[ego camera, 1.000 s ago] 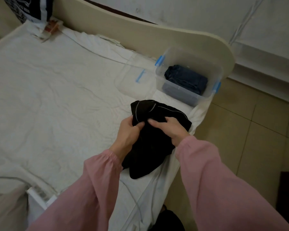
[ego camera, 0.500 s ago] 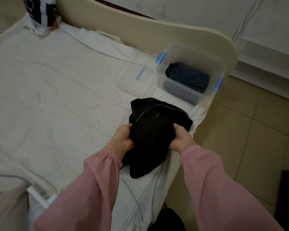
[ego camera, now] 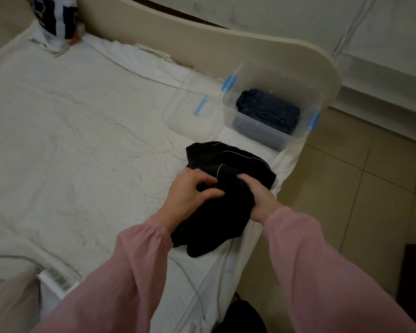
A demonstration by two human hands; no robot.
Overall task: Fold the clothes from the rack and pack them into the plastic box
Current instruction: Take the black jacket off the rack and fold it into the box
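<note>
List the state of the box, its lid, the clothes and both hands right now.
plastic box: open, on the bed corner.
lid: off, flat on the bed beside the box.
dark blue jeans: folded, inside the box.
black garment: bunched, on the bed edge, not packed.
left hand: grips the black garment.
right hand: grips the black garment.

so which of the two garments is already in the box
The blue one, folded inside the box; the black one lies on the bed, gripped by the left hand and right hand.
</note>
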